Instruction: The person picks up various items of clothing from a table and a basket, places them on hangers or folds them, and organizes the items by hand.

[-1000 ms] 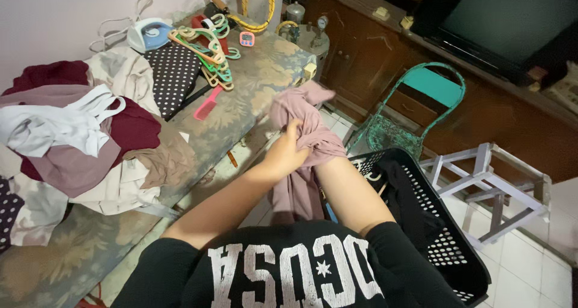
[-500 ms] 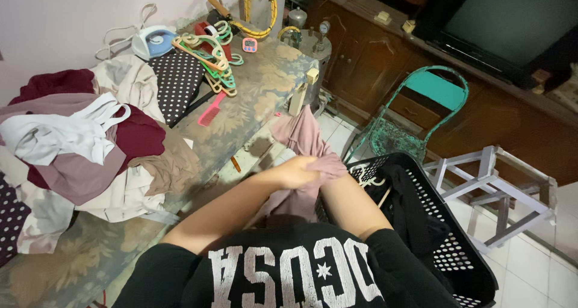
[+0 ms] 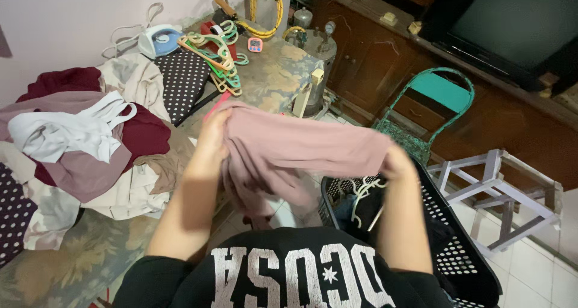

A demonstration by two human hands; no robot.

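Head view: left hand (image 3: 212,141) and right hand (image 3: 398,163) each clenched on one end of dusty-pink garment (image 3: 301,145), fingers buried in cloth. Garment stretched between grips, long axis left to right, slack bunch sagging below left grip. Black laundry basket (image 3: 457,242) under right grip; clothes pile (image 3: 84,145) on padded table (image 3: 271,79) beyond left grip, left hand nearer.

Dark blank television screen (image 3: 512,22) top right
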